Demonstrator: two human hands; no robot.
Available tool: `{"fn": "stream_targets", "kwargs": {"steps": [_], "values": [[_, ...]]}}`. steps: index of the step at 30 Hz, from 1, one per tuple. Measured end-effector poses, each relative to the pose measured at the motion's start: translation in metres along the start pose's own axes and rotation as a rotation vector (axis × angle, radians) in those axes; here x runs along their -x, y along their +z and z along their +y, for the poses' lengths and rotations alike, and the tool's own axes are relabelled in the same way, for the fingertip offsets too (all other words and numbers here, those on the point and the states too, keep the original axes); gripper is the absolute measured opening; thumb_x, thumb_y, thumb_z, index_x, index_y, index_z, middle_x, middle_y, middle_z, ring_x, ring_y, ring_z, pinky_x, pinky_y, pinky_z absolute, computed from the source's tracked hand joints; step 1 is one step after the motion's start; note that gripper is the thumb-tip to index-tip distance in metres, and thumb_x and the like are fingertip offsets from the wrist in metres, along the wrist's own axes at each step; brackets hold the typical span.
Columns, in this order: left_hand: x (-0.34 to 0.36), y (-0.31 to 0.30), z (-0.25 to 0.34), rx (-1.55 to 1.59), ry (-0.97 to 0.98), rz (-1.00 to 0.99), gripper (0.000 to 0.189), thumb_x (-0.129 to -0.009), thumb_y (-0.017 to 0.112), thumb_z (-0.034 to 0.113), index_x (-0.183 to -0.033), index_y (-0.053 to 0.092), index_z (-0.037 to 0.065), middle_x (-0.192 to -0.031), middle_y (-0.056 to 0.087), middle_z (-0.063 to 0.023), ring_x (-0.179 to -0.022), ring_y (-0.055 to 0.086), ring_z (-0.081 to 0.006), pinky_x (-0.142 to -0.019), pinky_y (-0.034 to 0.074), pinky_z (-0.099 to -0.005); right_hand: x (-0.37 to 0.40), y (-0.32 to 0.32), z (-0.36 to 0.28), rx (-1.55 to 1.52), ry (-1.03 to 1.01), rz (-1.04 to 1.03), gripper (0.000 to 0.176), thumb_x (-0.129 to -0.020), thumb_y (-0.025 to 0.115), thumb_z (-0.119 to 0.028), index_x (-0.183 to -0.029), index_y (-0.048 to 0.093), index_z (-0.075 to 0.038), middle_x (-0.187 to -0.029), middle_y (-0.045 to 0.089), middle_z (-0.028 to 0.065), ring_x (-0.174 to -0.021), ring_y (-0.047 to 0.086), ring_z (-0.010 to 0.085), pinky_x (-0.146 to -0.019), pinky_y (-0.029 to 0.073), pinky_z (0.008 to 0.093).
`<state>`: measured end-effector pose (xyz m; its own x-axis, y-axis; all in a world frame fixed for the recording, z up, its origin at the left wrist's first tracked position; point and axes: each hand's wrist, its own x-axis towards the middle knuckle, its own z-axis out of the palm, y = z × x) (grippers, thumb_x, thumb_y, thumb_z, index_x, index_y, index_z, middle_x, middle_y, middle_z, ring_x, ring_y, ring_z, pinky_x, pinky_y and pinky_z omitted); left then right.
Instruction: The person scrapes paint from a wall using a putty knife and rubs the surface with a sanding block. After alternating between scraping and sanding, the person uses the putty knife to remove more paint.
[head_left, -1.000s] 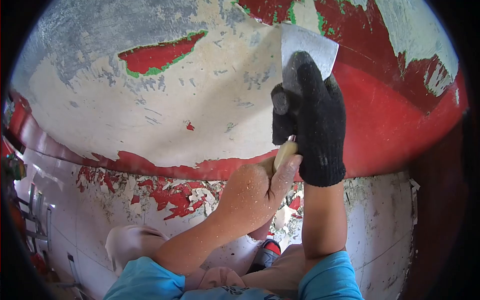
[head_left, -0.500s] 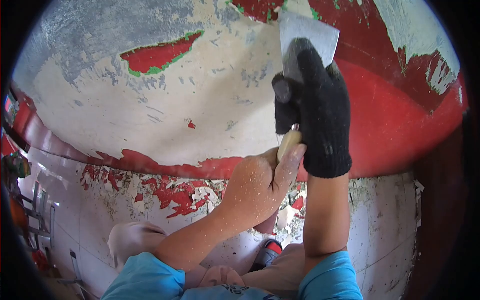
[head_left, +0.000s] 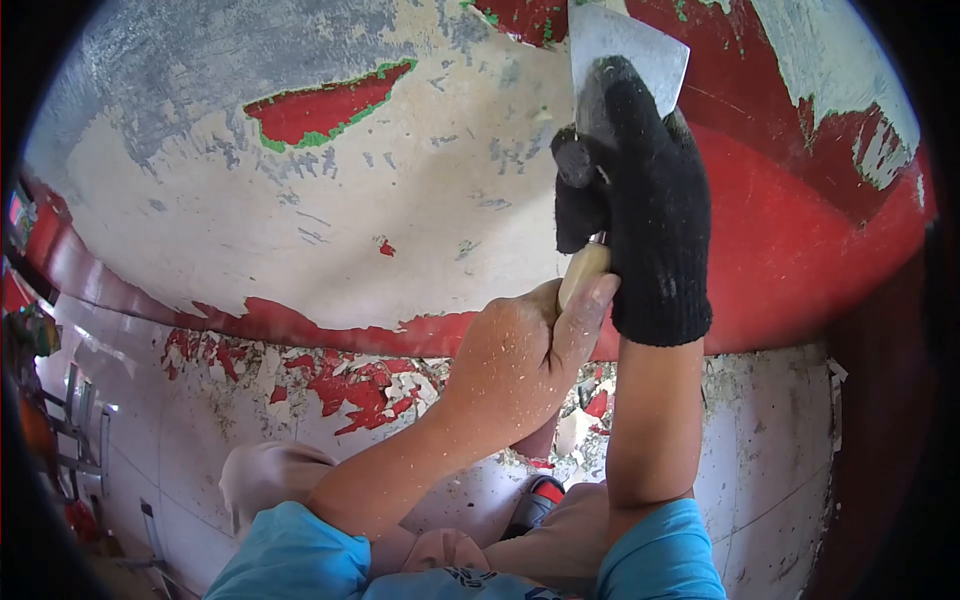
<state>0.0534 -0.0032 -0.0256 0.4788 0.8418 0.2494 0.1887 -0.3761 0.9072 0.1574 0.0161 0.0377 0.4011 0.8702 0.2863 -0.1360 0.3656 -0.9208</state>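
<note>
A wide metal paint scraper [head_left: 637, 48] lies against the upper part of a curved surface [head_left: 350, 230] with cream, grey and red patches. My right hand [head_left: 650, 200], in a black knit glove, is closed around the scraper's neck, with fingers along the blade. Lower down, my bare left hand [head_left: 530, 350] wraps round the pale handle [head_left: 585, 272], thumb on top. Small pale flecks dot the left hand and forearm. Beside the blade are an exposed dark red patch [head_left: 525, 18] and peeling pale paint [head_left: 820, 50]; the blade's far edge is near the top of the view.
Red and white paint flakes [head_left: 350, 395] litter the tiled floor [head_left: 740, 470] below the curved surface. My shoe [head_left: 535, 505] stands among the debris. Metal frames [head_left: 90, 430] and other clutter are at the far left.
Both hands and the scraper have shifted slightly up and to the right along the surface. The grip of each hand looks the same.
</note>
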Motion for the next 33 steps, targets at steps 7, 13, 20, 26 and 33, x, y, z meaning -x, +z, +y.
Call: {"fn": "stream_targets", "kwargs": {"steps": [7,13,20,26,33], "values": [[0.02,0.004,-0.016,-0.078,-0.005,0.011,0.049,-0.097,0.038,0.041,-0.102,0.062,-0.001,-0.055,0.056,-0.0188,-0.049,0.058,-0.0325,-0.046,0.043,-0.0405,0.012,-0.001,0.017,-0.053,0.154,0.021,0.033,-0.089,0.055,-0.039,-0.082,0.05,-0.006,-0.056,0.051,0.005,-0.037,0.045,0.0131,-0.034,0.034,0.0254],[0.013,-0.003,-0.016,-0.053,-0.018,-0.033,0.049,-0.097,0.038,0.041,-0.093,0.062,-0.002,-0.054,0.055,-0.019,-0.049,0.058,-0.0329,-0.046,0.044,-0.0393,0.006,0.0,0.019,-0.004,0.108,-0.006,0.035,-0.09,0.053,-0.038,-0.083,0.051,-0.003,-0.054,0.052,0.0065,-0.036,0.046,0.0135,-0.033,0.037,0.0261],[0.006,-0.018,-0.001,-0.105,-0.016,0.007,0.052,-0.097,0.039,0.042,-0.086,0.062,-0.004,-0.052,0.054,-0.02,-0.048,0.058,-0.0334,-0.046,0.043,-0.0408,0.001,0.014,0.009,-0.055,0.045,0.022,0.039,-0.088,0.056,-0.042,-0.08,0.052,-0.004,-0.055,0.05,0.0045,-0.036,0.043,0.0128,-0.035,0.033,0.025],[0.02,-0.009,-0.021,-0.122,-0.028,-0.014,0.05,-0.097,0.038,0.041,-0.101,0.061,-0.002,-0.055,0.055,-0.0188,-0.048,0.057,-0.0316,-0.047,0.044,-0.04,0.009,0.008,0.023,-0.046,0.142,0.026,0.035,-0.091,0.051,-0.037,-0.082,0.05,-0.004,-0.054,0.052,0.0066,-0.035,0.045,0.0141,-0.033,0.036,0.0264],[0.004,-0.014,-0.006,-0.032,0.044,0.018,0.048,-0.096,0.041,0.04,-0.098,0.061,-0.003,-0.053,0.054,-0.0196,-0.05,0.057,-0.0358,-0.048,0.044,-0.0414,-0.005,0.009,0.006,0.006,0.012,-0.007,0.037,-0.091,0.052,-0.037,-0.08,0.051,-0.002,-0.054,0.053,0.0088,-0.035,0.046,0.0147,-0.033,0.036,0.0267]]}}
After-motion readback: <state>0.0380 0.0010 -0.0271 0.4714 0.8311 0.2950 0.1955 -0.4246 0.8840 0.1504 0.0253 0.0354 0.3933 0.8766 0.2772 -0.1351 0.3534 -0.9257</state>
